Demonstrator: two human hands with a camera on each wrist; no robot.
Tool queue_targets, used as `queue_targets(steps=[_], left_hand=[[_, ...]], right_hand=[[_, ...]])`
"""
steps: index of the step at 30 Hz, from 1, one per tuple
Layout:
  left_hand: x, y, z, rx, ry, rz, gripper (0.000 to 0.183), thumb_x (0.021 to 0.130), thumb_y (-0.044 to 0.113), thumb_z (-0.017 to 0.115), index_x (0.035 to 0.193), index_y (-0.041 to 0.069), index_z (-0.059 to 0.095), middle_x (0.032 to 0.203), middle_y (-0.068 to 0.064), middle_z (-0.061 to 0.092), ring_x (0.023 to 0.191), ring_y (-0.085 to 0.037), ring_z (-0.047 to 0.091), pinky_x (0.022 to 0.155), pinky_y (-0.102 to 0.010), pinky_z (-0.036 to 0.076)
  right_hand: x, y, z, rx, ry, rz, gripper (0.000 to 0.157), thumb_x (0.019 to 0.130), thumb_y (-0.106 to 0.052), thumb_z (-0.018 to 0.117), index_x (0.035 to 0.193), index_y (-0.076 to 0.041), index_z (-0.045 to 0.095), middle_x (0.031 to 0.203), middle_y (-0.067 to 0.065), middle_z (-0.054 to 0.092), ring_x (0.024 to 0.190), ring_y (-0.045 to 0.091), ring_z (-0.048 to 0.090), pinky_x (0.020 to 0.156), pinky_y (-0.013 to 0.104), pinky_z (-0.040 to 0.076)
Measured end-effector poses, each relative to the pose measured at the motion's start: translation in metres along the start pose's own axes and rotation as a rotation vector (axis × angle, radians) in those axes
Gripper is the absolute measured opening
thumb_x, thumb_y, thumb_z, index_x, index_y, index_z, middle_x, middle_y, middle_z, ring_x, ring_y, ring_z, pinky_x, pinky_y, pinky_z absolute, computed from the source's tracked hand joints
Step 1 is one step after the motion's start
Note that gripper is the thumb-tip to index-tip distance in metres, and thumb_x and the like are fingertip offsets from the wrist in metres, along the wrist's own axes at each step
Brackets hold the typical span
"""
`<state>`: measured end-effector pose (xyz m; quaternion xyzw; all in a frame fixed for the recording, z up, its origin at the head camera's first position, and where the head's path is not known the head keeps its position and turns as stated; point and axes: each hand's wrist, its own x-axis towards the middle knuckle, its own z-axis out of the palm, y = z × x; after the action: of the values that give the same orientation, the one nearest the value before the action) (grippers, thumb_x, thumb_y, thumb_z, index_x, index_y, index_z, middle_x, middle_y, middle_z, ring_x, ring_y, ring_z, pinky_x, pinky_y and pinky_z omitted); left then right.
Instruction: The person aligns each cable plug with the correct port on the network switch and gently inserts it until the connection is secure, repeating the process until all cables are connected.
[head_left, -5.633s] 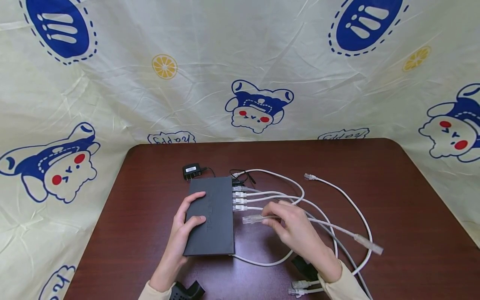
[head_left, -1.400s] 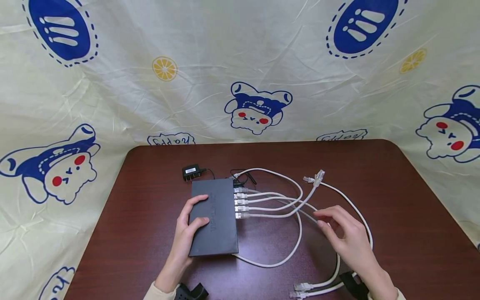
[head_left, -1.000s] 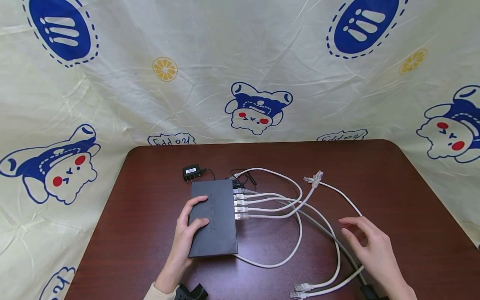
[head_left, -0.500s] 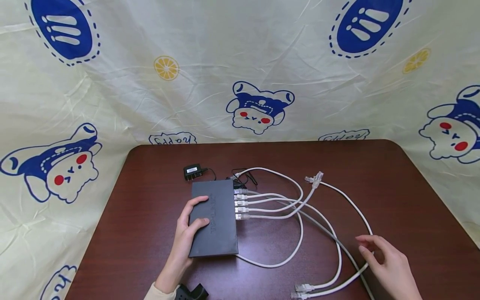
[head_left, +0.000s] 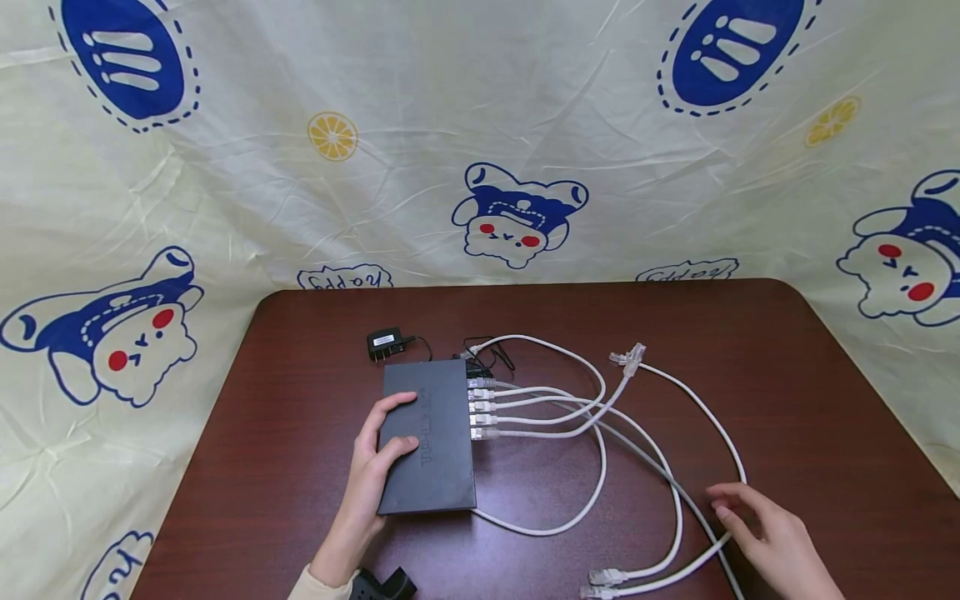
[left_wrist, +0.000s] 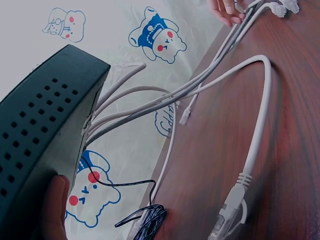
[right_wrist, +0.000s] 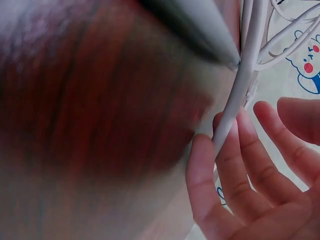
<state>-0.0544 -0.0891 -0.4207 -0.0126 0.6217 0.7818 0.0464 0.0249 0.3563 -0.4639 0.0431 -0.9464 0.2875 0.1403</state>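
A dark grey network switch (head_left: 429,450) stands left of the table's middle. My left hand (head_left: 367,467) grips its left side, with thumb and index finger on top. A row of white Ethernet cables and one grey one enters the switch's right side; the nearest plug (head_left: 486,433) belongs to a white cable whose free plug (head_left: 633,358) points up at the back. At the right, my right hand (head_left: 772,533) has loosely bent fingers beside a white Ethernet cable (head_left: 708,557). In the right wrist view the cable (right_wrist: 235,105) passes along the fingertips, with the thumb apart from it.
A black power adapter (head_left: 386,343) lies behind the switch, beside a bundled thin black cord (head_left: 491,358). Two loose white plugs (head_left: 604,580) lie at the table's front. Crossing cables cover the table's middle right. A patterned cloth (head_left: 420,208) hangs behind the table.
My right hand held an Ethernet plug before the switch; that plug now sits in the nearest port. The hand has let go and moved right and towards me. The left hand keeps its grip.
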Motion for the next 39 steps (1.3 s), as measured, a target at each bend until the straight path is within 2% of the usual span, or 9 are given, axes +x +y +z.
queue_targets(steps=[8, 14, 20, 25, 29, 39], left_hand=[[0.0, -0.001, 0.0, 0.004, 0.003, 0.001, 0.049, 0.086, 0.0, 0.053, 0.131, 0.016, 0.052, 0.132, -0.01, 0.04, 0.106, -0.033, 0.043, 0.071, -0.041, 0.046], [0.0, -0.001, -0.001, 0.013, 0.004, -0.003, 0.049, 0.086, 0.001, 0.053, 0.132, 0.016, 0.052, 0.134, -0.01, 0.039, 0.107, -0.032, 0.042, 0.072, -0.041, 0.045], [0.0, -0.001, 0.0, 0.006, 0.003, -0.006, 0.049, 0.086, 0.0, 0.053, 0.132, 0.016, 0.052, 0.133, -0.01, 0.039, 0.107, -0.033, 0.043, 0.071, -0.04, 0.046], [0.001, -0.001, -0.001, 0.009, 0.002, -0.002, 0.049, 0.085, -0.001, 0.053, 0.132, 0.013, 0.052, 0.134, -0.012, 0.039, 0.106, -0.033, 0.042, 0.071, -0.039, 0.046], [0.0, -0.001, 0.0, 0.005, 0.003, -0.006, 0.049, 0.085, -0.001, 0.053, 0.132, 0.015, 0.052, 0.134, -0.01, 0.04, 0.106, -0.033, 0.043, 0.07, -0.039, 0.046], [-0.001, -0.002, -0.001, -0.002, 0.006, -0.015, 0.049, 0.085, 0.0, 0.053, 0.132, 0.016, 0.052, 0.135, -0.01, 0.039, 0.105, -0.033, 0.043, 0.069, -0.04, 0.047]], right_hand=[[0.003, -0.005, 0.003, -0.021, -0.014, -0.033, 0.019, 0.078, -0.002, 0.074, 0.092, -0.014, 0.068, 0.087, -0.012, 0.066, 0.08, 0.0, 0.058, 0.069, 0.01, 0.036], [0.007, -0.012, -0.002, -0.021, -0.002, -0.006, 0.024, 0.076, 0.003, 0.074, 0.089, -0.016, 0.069, 0.081, -0.011, 0.066, 0.075, -0.005, 0.056, 0.065, 0.011, 0.037], [0.015, -0.025, -0.009, 0.085, 0.091, -0.079, 0.035, 0.069, 0.018, 0.067, 0.087, -0.012, 0.068, 0.081, -0.012, 0.066, 0.077, -0.013, 0.055, 0.067, 0.007, 0.039], [0.021, -0.039, -0.013, 0.165, 0.105, -0.089, 0.038, 0.068, 0.023, 0.062, 0.09, -0.008, 0.068, 0.082, -0.009, 0.065, 0.078, -0.01, 0.056, 0.066, 0.007, 0.041], [0.027, -0.047, -0.015, 0.205, 0.119, -0.103, 0.042, 0.066, 0.026, 0.06, 0.091, -0.008, 0.069, 0.083, -0.01, 0.065, 0.079, -0.006, 0.057, 0.069, 0.007, 0.04], [0.042, -0.062, -0.013, 0.26, 0.15, -0.216, 0.049, 0.06, 0.03, 0.063, 0.093, -0.006, 0.068, 0.089, 0.001, 0.065, 0.083, 0.0, 0.056, 0.075, 0.009, 0.039]])
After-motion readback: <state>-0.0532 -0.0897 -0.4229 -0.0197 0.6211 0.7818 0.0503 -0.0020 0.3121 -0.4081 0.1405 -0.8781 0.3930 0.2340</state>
